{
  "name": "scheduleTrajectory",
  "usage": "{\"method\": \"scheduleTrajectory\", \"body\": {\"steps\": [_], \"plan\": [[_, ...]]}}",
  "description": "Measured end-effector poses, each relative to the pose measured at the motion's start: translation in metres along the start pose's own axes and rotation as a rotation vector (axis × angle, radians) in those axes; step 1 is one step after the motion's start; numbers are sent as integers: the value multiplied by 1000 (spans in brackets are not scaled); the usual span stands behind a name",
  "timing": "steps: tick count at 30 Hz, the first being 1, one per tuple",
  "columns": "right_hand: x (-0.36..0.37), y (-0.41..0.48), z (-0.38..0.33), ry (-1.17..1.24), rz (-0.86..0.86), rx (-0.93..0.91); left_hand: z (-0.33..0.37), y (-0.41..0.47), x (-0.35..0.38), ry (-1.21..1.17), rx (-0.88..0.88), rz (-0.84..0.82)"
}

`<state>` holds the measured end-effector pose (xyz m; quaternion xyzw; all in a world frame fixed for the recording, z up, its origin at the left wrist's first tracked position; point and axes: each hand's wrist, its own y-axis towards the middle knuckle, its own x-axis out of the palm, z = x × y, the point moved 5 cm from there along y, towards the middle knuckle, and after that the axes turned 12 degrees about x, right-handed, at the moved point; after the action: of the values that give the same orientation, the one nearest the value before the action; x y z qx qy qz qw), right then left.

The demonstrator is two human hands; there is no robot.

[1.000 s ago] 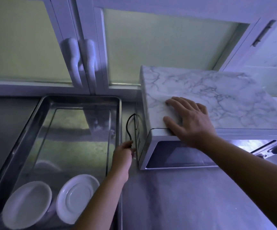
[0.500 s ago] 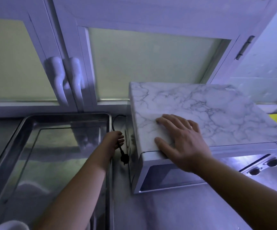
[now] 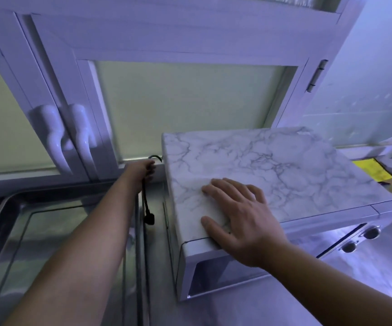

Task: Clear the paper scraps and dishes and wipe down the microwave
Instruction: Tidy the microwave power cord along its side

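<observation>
Trainee: Grip first. What does each hand have?

Supervisor: The left hand (image 3: 143, 169) has its fingers curled round the thin black power cord (image 3: 146, 196), up by the back left corner of the white marble-patterned microwave oven (image 3: 284, 165). The black plug (image 3: 149, 218) dangles free below it, in no socket. The right hand (image 3: 239, 215) lies flat with fingers spread, gripping nothing, on the oven's top near its front left corner.

Trainee: And the oven itself?

Supervisor: It stands on the grey steel counter (image 3: 225, 311), toward the back edge, with the steel sink basin (image 3: 14, 208) just to its left.

Trainee: So which step is this?

Supervisor: I'd say readying the oven for the wipe: one hand steadies it while the other handles the lead. The next move calls for parking the cord where it won't drag, then finding a cloth. None shows.

Trainee: Counts?

Supervisor: One oven, one cord, one plug. Two silver knobs (image 3: 371, 232) on its front. One yellow paper sheet (image 3: 371, 172) toward the counter's back right. No dishes in view.
</observation>
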<state>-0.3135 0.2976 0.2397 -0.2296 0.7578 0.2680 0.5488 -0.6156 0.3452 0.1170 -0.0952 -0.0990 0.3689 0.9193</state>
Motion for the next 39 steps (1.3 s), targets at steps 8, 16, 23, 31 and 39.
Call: {"method": "scheduleTrajectory", "body": {"steps": [8,16,23,31,39], "plan": [[0,1,1,1,11,-6,109,-3,35,107,398,-128],[1,1,3,-1,13,-9,230,-107,45,121,875,-355],[4,3,5,26,4,0,270,-213,37,113,899,-460],[1,2,7,152,-51,-34,238,-309,46,280,821,-346],[-14,5,29,956,-430,97,228,-392,82,318,780,-256]]}}
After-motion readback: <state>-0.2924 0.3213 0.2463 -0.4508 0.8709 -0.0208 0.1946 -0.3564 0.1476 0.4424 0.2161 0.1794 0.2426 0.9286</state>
